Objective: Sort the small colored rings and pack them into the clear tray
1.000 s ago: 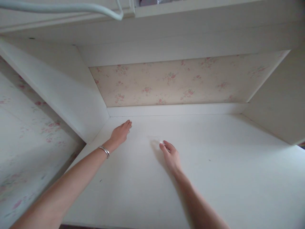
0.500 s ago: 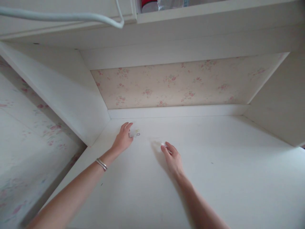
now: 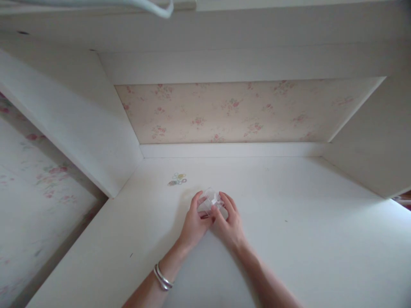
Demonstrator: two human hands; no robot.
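Both my hands meet over a white desk top (image 3: 289, 256). My left hand (image 3: 195, 222) and my right hand (image 3: 230, 220) hold a small clear plastic piece (image 3: 210, 202) between their fingertips, just above the surface. What the clear piece is cannot be made out. A little pile of small coloured loops, perhaps clips (image 3: 177, 179), lies on the desk to the upper left of my hands. My left wrist carries a silver bracelet (image 3: 162, 278).
The desk sits in an alcove: a white side panel (image 3: 83, 128) on the left, another (image 3: 369, 141) on the right, floral wallpaper (image 3: 244, 111) at the back, a shelf overhead with a white cable (image 3: 154, 6). Tiny dark specks dot the desk.
My left hand left the back-left corner, uncovering the coloured loops, and came to the right hand. Both now grip the clear piece, lifted slightly.
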